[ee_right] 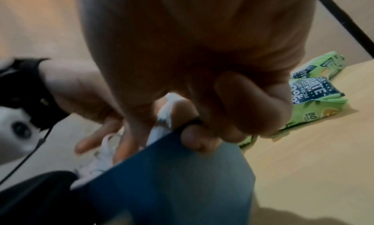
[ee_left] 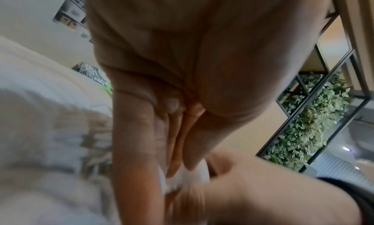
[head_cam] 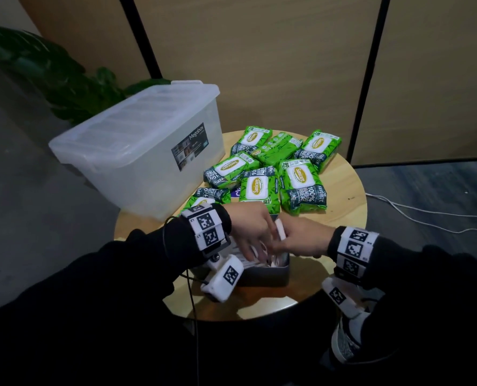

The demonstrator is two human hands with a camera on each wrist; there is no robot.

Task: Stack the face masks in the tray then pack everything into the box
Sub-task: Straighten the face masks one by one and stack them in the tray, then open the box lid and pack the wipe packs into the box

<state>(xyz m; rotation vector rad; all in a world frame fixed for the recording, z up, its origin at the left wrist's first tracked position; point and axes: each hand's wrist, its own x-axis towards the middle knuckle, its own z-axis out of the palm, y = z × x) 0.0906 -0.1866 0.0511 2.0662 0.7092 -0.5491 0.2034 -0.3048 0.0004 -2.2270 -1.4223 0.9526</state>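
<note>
A dark tray [head_cam: 265,277] sits at the near edge of the round table, with white face masks [head_cam: 248,263] inside. Both hands are in it. My left hand [head_cam: 255,242] reaches down with straight fingers [ee_right: 95,140] resting on the masks [ee_right: 103,161]. My right hand [head_cam: 294,240] has curled fingers and pinches a white mask [head_cam: 280,229] at the tray's far right rim [ee_right: 172,172]. The left wrist view shows my left fingers [ee_left: 139,148] against that white mask [ee_left: 182,182], with the right hand [ee_left: 253,188] beside them. How the masks are stacked is hidden.
A clear plastic box [head_cam: 137,151] with its lid on stands at the table's left. Several green wet-wipe packs [head_cam: 304,182] lie across the far half of the wooden table [head_cam: 346,210]. A white cable [head_cam: 427,215] runs over the floor on the right, and a plant [head_cam: 50,71] is at the back left.
</note>
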